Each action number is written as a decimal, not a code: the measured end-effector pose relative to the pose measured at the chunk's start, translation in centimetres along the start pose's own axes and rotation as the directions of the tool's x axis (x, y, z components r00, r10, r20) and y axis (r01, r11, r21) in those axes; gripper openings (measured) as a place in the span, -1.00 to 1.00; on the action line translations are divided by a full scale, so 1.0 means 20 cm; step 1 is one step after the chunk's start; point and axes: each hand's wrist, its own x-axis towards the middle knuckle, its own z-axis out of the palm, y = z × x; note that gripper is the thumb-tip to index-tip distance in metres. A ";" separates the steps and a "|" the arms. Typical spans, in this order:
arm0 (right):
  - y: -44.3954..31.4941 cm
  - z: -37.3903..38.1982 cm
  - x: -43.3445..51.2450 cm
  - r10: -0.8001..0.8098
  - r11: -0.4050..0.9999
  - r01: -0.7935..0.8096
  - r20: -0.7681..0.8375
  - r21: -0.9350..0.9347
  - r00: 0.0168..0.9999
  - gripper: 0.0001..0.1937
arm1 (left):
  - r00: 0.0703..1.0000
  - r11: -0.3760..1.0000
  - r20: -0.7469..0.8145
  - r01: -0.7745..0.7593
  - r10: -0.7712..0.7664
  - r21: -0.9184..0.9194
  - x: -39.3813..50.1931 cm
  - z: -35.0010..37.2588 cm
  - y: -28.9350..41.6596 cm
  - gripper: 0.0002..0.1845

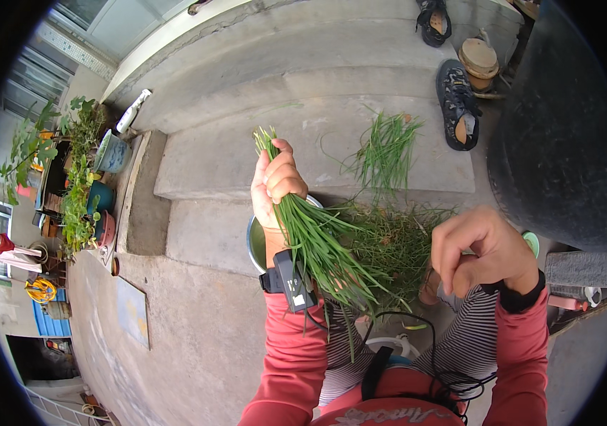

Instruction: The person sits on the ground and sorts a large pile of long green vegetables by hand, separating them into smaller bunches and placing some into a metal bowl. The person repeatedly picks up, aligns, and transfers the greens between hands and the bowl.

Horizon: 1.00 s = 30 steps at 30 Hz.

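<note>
My left hand point(282, 178) is closed around a bundle of long green leafy stalks, probably garlic chives point(316, 229), their pale cut ends poking out above the fingers and the leaves trailing down over my wrist. Off to the right, my right hand point(468, 250) hangs in the air with curled fingers; whether something small is pinched between them cannot be told. Below and between the hands is a heap of tangled green and brownish stalks point(394, 239). A smaller pile of green leaves point(388, 152) lies on the concrete step. Partly hidden behind my left forearm is a round metal-rimmed basin point(254, 245).
Concrete steps point(218, 160) rise ahead. Dark patterned shoes point(457, 104) stand on the right, near a large dark container point(553, 138). Potted plants point(77, 202) line the left ledge beside a white bottle point(133, 111). A black cable point(433, 341) crosses my lap.
</note>
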 end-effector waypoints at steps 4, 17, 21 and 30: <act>0.08 0.01 -0.03 0.054 0.978 -0.136 -0.433 -0.161 0.900 -0.92 | 0.990 0.999 0.137 -0.023 0.026 -0.024 0.00 0.03 -0.07 -0.74; 0.24 0.12 0.13 -0.203 0.831 -0.100 -0.466 -0.547 0.861 -0.84 | 0.981 0.997 0.181 0.073 -0.065 -0.036 0.05 0.05 -0.24 -0.76; 0.28 0.14 0.16 -0.255 0.819 -0.035 -0.419 -0.572 0.871 -0.85 | 0.987 0.996 0.147 0.076 -0.069 -0.038 0.05 0.04 -0.25 -0.76; 0.08 -0.05 0.02 0.195 0.981 -0.194 0.012 -0.022 0.981 -0.81 | 0.935 0.988 0.328 0.153 -0.138 -0.020 0.01 0.09 -0.21 -0.74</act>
